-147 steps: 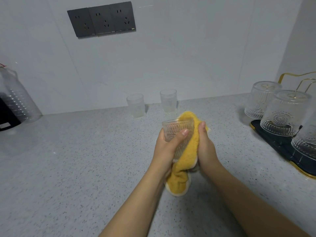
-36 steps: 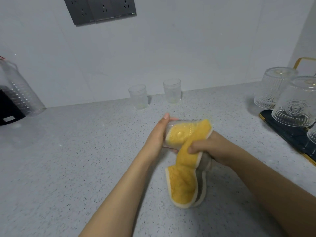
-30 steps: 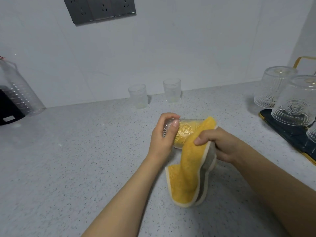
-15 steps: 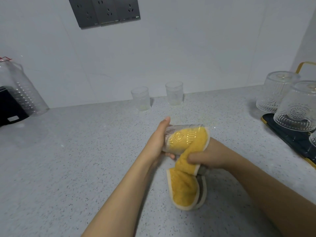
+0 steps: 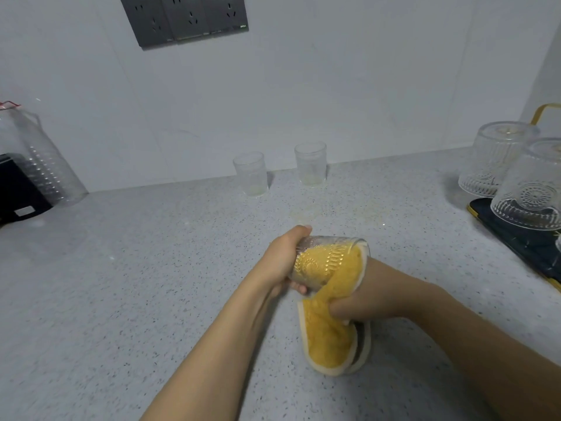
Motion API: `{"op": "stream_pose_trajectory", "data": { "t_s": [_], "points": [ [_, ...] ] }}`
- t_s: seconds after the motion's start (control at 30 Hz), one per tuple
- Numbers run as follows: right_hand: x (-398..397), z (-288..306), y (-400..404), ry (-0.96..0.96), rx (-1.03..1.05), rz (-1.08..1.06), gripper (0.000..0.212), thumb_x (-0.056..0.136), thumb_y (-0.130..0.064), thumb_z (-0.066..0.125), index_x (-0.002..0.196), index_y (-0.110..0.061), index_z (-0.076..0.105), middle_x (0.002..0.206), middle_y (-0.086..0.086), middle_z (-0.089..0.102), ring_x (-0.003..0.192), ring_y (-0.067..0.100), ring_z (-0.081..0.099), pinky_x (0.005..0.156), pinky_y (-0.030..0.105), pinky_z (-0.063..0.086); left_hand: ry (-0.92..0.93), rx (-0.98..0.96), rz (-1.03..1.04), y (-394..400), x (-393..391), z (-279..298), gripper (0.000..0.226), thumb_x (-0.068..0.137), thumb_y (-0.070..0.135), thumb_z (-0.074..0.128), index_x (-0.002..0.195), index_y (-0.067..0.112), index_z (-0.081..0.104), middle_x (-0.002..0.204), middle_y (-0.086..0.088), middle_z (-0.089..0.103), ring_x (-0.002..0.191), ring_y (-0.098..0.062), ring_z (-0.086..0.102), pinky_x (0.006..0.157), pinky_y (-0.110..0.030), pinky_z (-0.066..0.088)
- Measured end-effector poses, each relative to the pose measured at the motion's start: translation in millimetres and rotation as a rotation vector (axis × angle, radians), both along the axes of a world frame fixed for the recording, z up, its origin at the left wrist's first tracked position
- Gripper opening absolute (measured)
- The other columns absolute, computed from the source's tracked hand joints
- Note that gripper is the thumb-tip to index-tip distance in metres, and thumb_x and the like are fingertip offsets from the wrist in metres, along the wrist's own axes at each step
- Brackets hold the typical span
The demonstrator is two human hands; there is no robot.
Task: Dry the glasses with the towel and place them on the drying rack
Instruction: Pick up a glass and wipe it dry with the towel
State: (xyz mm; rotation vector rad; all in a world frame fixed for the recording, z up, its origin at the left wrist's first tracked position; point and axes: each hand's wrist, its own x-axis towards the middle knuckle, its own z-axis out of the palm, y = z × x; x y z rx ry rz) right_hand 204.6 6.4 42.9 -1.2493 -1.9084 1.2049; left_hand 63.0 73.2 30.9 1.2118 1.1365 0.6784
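Observation:
An embossed clear glass (image 5: 321, 259) lies on its side above the counter, its base gripped in my left hand (image 5: 280, 262). A yellow towel (image 5: 329, 335) is stuffed into the glass's mouth, and its loose end hangs down to the counter. My right hand (image 5: 367, 296) clutches the towel just below the rim. Two plain small glasses (image 5: 250, 174) (image 5: 310, 164) stand upright by the back wall. At the right edge, the dark drying rack (image 5: 522, 241) with gold trim carries upturned embossed glasses (image 5: 528, 186).
Another upturned embossed glass (image 5: 494, 159) stands at the rack's far end, beside a gold handle (image 5: 543, 112). A clear plastic jug (image 5: 45, 165) and a black appliance (image 5: 15, 189) stand at the far left. Dark wall sockets (image 5: 185, 19) hang above the speckled grey counter (image 5: 121, 284).
The glass went from upright to lying sideways, and the towel got pushed into its mouth. Over the last second my right hand has shifted its grip lower on the towel.

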Motion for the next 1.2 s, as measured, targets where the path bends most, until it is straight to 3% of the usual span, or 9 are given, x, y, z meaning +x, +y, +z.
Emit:
{"op": "stream_pose_trajectory", "data": {
  "t_s": [0.13, 0.23, 0.33, 0.47, 0.53, 0.67, 0.9, 1.07, 1.2],
  "points": [
    [15, 7, 7, 0.195, -0.042, -0.067, 0.009, 0.061, -0.005, 0.070, 0.058, -0.013, 0.069, 0.051, -0.013, 0.061, 0.054, -0.003, 0.059, 0.051, 0.011, 0.045, -0.138, 0.135, -0.131, 1, 1, 1, 0.067, 0.095, 0.065, 0.029, 0.081, 0.017, 0.074, 0.060, -0.009, 0.066, 0.048, -0.020, 0.063, 0.043, -0.027, 0.052],
    [31, 1, 23, 0.579, -0.247, -0.137, 0.058, 0.034, -0.014, 0.068, 0.084, 0.015, 0.060, 0.079, 0.019, 0.063, 0.071, 0.030, 0.064, 0.063, 0.033, 0.054, -0.167, 0.509, -0.061, -1, 7, -8, 0.041, 0.096, 0.056, 0.037, 0.112, 0.029, 0.063, 0.096, 0.007, 0.068, 0.078, -0.002, 0.068, 0.065, -0.023, 0.055],
    [29, 5, 19, 0.699, -0.298, -0.120, 0.037, 0.037, -0.007, 0.064, 0.073, 0.002, 0.065, 0.072, 0.016, 0.064, 0.063, 0.027, 0.064, 0.058, 0.031, 0.054, -0.145, 0.803, 0.043, 0, 13, -20, 0.027, 0.091, 0.046, 0.051, 0.107, 0.026, 0.059, 0.094, 0.016, 0.062, 0.082, 0.002, 0.061, 0.073, -0.017, 0.048],
    [16, 2, 11, 0.153, 0.000, -0.038, 0.010, 0.052, -0.019, 0.067, 0.052, -0.028, 0.064, 0.051, -0.015, 0.057, 0.053, 0.005, 0.055, 0.050, 0.019, 0.043, -0.223, 0.397, 0.152, 1, 13, -8, 0.038, 0.091, 0.043, 0.050, 0.083, 0.008, 0.061, 0.061, -0.004, 0.058, 0.047, -0.012, 0.057, 0.041, -0.021, 0.043],
    [13, -2, 14, -0.091, 0.078, 0.018, 0.032, 0.065, -0.013, 0.068, 0.050, -0.040, 0.061, 0.048, -0.017, 0.054, 0.051, 0.000, 0.051, 0.052, 0.022, 0.045, -0.122, 0.092, 0.079, -2, 7, -1, 0.043, 0.097, 0.045, 0.046, 0.076, 0.009, 0.058, 0.047, -0.004, 0.053, 0.035, -0.016, 0.051, 0.034, -0.019, 0.036],
    [17, 0, 10, -0.080, 0.149, -0.018, 0.027, 0.068, -0.008, 0.071, 0.057, -0.028, 0.058, 0.055, -0.020, 0.059, 0.057, -0.004, 0.055, 0.058, 0.019, 0.048, -0.082, 0.057, -0.068, -3, -2, 5, 0.051, 0.098, 0.052, 0.040, 0.094, 0.006, 0.063, 0.051, -0.005, 0.058, 0.035, -0.015, 0.053, 0.036, -0.020, 0.040],
    [33, 8, 19, 0.763, -0.286, -0.053, 0.030, 0.050, 0.003, 0.060, 0.077, -0.004, 0.073, 0.079, 0.014, 0.072, 0.071, 0.027, 0.069, 0.059, 0.032, 0.057, -0.080, 0.770, 0.013, -5, 10, -15, 0.037, 0.085, 0.056, 0.054, 0.117, 0.038, 0.051, 0.103, 0.025, 0.058, 0.086, 0.006, 0.060, 0.074, -0.012, 0.046],
    [21, -4, 16, 0.054, 0.084, -0.039, 0.019, 0.055, -0.018, 0.070, 0.074, -0.020, 0.070, 0.068, 0.001, 0.067, 0.067, 0.011, 0.063, 0.061, 0.039, 0.057, -0.197, 0.376, 0.057, -3, 10, -6, 0.038, 0.090, 0.054, 0.052, 0.084, 0.018, 0.059, 0.058, 0.003, 0.058, 0.046, -0.013, 0.054, 0.039, -0.023, 0.038],
    [13, -2, 12, -0.045, 0.172, 0.042, 0.028, 0.071, 0.001, 0.066, 0.064, -0.026, 0.061, 0.062, -0.019, 0.064, 0.061, -0.004, 0.059, 0.058, 0.016, 0.049, -0.012, 0.058, -0.102, -5, 1, 3, 0.059, 0.095, 0.061, 0.041, 0.069, 0.013, 0.064, 0.051, -0.008, 0.058, 0.038, -0.016, 0.052, 0.036, -0.018, 0.036]
  ]
}}
